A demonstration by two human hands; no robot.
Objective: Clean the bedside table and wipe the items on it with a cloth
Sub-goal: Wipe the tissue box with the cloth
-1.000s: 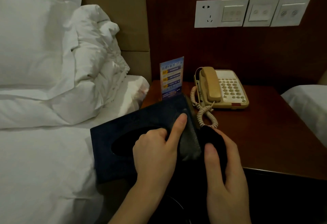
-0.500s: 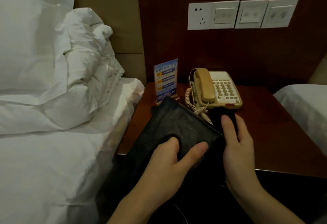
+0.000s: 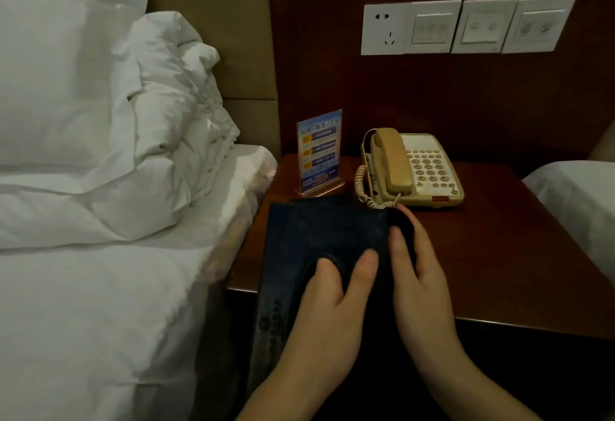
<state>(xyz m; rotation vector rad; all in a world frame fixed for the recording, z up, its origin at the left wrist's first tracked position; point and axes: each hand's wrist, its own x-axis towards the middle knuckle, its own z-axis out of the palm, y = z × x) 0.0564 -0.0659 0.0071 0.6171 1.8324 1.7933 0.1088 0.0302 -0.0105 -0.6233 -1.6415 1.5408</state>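
Left hand (image 3: 327,290) grips the dark tissue box cover (image 3: 319,237) w/ fingers curled into its oval opening, thumb on top. Right hand (image 3: 419,274) beside it pinches a dark cloth (image 3: 401,221) against the cover's side. Beige phone (image 3: 412,167) just past the fingertips, on the bedside table (image 3: 499,247).

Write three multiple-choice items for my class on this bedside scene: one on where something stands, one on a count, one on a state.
1. Where does the info card stand relative to the telephone?
A. On the side nearer the bed
B. On top of it
C. On the side away from the bed

2. How many white wall plates sit in the row above the bedside table?
A. Two
B. Four
C. Six

3. What state is the telephone's handset in?
A. Lifted in the right hand
C. Dangling off the table
B. Resting in its cradle

Answers: 1 A, the card is between bed and telephone; 2 B, one socket plate plus three switch plates; 3 B, the handset lies on the telephone's base.
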